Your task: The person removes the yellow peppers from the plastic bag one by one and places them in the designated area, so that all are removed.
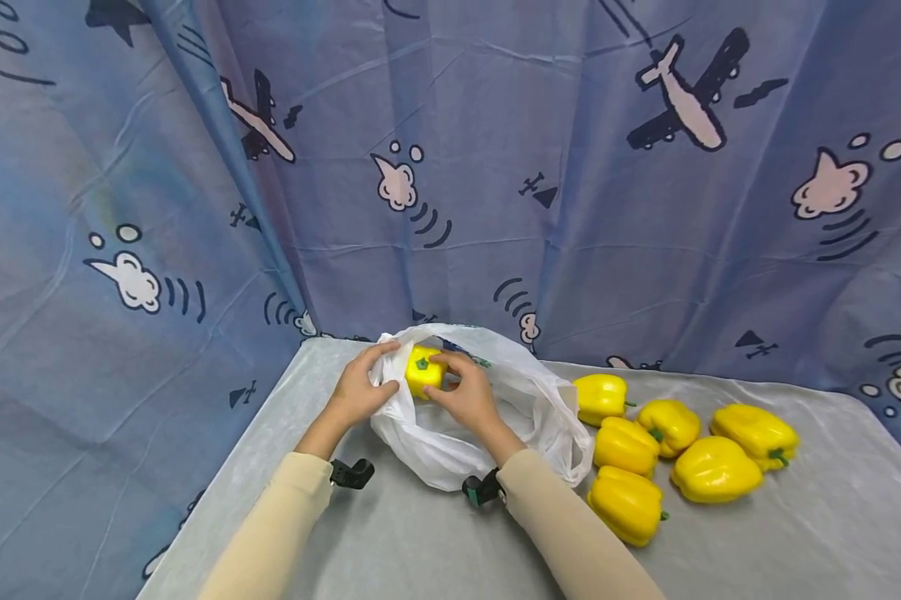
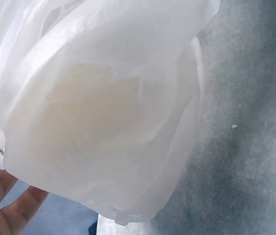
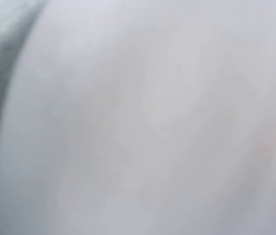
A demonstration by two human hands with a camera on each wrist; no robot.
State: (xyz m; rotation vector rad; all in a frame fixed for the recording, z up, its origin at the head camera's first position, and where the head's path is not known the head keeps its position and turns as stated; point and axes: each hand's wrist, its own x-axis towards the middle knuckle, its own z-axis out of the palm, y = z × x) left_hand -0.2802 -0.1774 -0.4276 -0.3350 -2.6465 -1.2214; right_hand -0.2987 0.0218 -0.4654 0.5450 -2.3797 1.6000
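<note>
A white plastic bag (image 1: 450, 454) lies on its side with its mouth spread toward me. At its left rim my left hand (image 1: 356, 387) grips the plastic between thumb and fingers. My right hand (image 1: 468, 400) reaches into the mouth and holds a yellow bell pepper (image 1: 422, 379), its green stem end facing me, near the left rim. In the left wrist view, fingers (image 2: 23, 208) show at the edge of the bag (image 2: 103, 132), and a faint yellowish tint shows through the plastic. Blurred white bag (image 3: 143, 122) fills most of the right wrist view, where the hand is hidden.
Several yellow bell peppers (image 1: 716, 471) lie grouped to the right of the bag; one pepper (image 1: 600, 398) touches or nearly touches its right side. A grey cloth covers the table (image 1: 420, 550). Behind it hangs a blue curtain (image 1: 488, 200) with airplane prints.
</note>
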